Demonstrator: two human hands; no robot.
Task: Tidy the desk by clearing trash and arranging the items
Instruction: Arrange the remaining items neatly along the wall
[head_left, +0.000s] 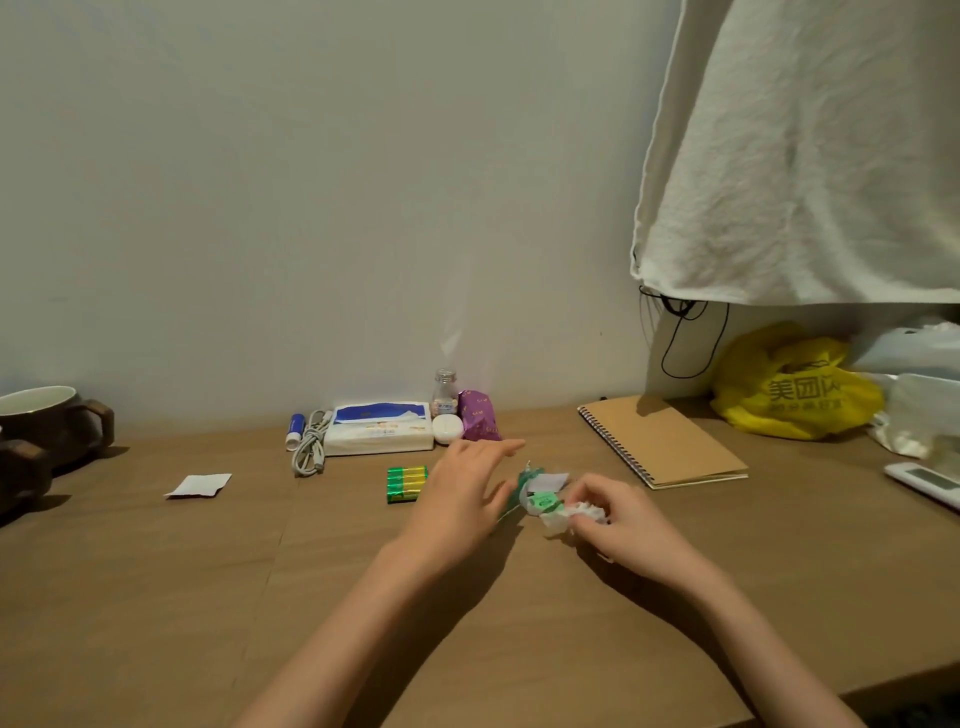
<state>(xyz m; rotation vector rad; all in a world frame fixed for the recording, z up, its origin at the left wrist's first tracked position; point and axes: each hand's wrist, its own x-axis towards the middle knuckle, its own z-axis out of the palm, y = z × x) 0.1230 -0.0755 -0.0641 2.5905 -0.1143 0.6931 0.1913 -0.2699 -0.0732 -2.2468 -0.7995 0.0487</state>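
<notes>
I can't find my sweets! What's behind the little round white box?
A small clear capped bottle stands behind the little round white box, which covers the bottle's base.

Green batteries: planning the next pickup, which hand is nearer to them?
Left. The left hand is just right of the green batteries, close beside them; the right hand is farther right, gripping crumpled white paper.

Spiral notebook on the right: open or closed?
Closed. The spiral notebook lies flat on the desk with its plain brown cover on top; only page edges show along its near side.
</notes>
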